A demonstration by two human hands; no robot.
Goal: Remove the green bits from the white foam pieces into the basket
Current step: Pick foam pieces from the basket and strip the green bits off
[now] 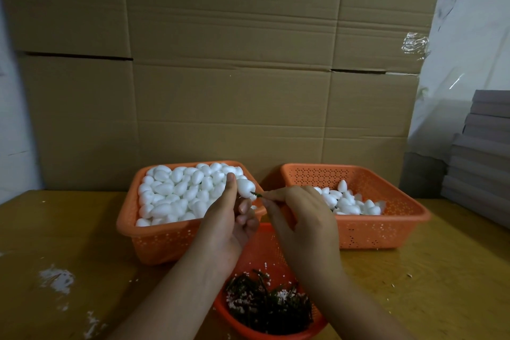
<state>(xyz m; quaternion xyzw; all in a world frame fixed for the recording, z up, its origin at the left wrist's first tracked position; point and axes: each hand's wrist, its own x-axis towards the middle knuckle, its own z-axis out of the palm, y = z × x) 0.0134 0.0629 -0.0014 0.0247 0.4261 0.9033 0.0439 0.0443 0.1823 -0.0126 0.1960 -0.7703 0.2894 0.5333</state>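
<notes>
At the bottom centre of the frame, nearest the camera, sits a small orange basket (276, 254) holding a dark heap of green bits (269, 303) mixed with white crumbs; both forearms cross above it. The left hand (230, 218) rises in the middle of the frame, its grip clasped round a white foam piece (245, 187), thumb up along the piece's left side and fingers curled beneath; from the lower right end of that piece a short green bit (257, 195) sticks out. The right hand (300, 215), just to the right, pinches the free end of that bit between thumb and fingertips, its other fingers curled; the two hands are close but apart, joined only by the bit. Behind the left hand, left of centre, a larger orange basket (154, 237) is piled full of white foam pieces (176, 193); right of centre a matching perforated basket (386, 229) holds a far smaller pile (350, 203) against its back left. All three stand on a yellowish wooden surface (69, 229) flecked with white scraps at lower left. Flattened brown cardboard (234, 63) fills the upper frame; a stack of grey boards (483, 152) sits at the right edge.
</notes>
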